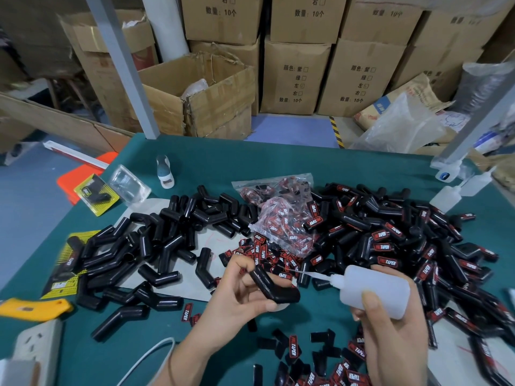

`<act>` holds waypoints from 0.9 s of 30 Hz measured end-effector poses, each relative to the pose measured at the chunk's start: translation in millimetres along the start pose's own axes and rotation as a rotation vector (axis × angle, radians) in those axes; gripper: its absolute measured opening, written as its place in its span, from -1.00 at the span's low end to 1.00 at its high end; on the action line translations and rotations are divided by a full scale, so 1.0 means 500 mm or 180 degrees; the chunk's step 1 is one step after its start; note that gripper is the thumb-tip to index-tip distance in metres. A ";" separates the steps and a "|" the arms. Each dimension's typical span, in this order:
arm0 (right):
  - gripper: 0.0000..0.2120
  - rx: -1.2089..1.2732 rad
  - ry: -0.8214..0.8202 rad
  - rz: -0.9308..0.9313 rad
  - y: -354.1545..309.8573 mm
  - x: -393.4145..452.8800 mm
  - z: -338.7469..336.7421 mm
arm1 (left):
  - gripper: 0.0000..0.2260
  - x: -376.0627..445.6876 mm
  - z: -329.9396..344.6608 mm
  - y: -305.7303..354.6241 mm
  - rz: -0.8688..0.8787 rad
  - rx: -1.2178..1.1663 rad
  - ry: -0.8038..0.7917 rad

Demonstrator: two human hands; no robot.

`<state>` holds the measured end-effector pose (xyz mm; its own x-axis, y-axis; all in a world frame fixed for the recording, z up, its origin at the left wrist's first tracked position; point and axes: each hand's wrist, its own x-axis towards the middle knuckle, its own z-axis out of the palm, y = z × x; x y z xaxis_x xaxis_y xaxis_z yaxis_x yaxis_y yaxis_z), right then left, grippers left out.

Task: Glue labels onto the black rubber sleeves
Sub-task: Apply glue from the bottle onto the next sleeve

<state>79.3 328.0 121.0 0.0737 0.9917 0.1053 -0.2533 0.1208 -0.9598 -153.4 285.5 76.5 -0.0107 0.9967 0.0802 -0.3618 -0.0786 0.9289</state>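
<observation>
The left hand point(237, 296) is pinching a bent black sleeve point(274, 286). The right hand point(390, 327) is gripping a white glue bottle point(373, 289), its tip pointing at the sleeve.

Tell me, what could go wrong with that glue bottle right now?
The glue bottle in the right hand points its thin nozzle at the black sleeve pinched by the left hand, so glue might land on fingers. Drips could also hit loose labels lying underneath and stick them together.

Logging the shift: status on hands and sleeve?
Left hand grips bare black sleeve. Right hand holds glue bottle, nozzle toward sleeve. Nothing between.
</observation>
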 end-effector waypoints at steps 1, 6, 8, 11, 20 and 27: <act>-0.75 0.0113 -0.0020 0.0090 0.001 0.003 0.001 | -0.60 0.000 0.003 -0.004 0.0038 0.0132 0.0049; -0.83 0.0520 -0.0094 0.0396 -0.002 0.009 0.004 | -0.88 0.000 0.012 -0.005 0.0267 0.0908 0.0385; -0.83 0.0537 -0.0075 0.0373 -0.005 0.009 0.007 | -0.80 0.000 0.009 -0.008 0.0746 0.1596 0.0463; -0.89 0.0437 -0.0009 0.0276 -0.002 0.004 0.001 | -0.84 -0.004 0.012 -0.015 0.1327 0.1837 0.0658; -0.68 -0.0338 0.0113 -0.0096 -0.007 -0.019 -0.001 | -0.83 -0.007 0.017 -0.028 0.1885 0.1832 0.1072; -0.52 -0.0399 0.0192 -0.0076 -0.003 -0.022 0.004 | -0.78 -0.008 0.014 -0.033 0.1898 0.1976 0.1108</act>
<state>76.8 317.2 121.7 0.1370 0.9837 0.1163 -0.1286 0.1341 -0.9826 -141.0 282.6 63.2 -0.3499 0.7298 0.5873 0.3564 -0.4761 0.8040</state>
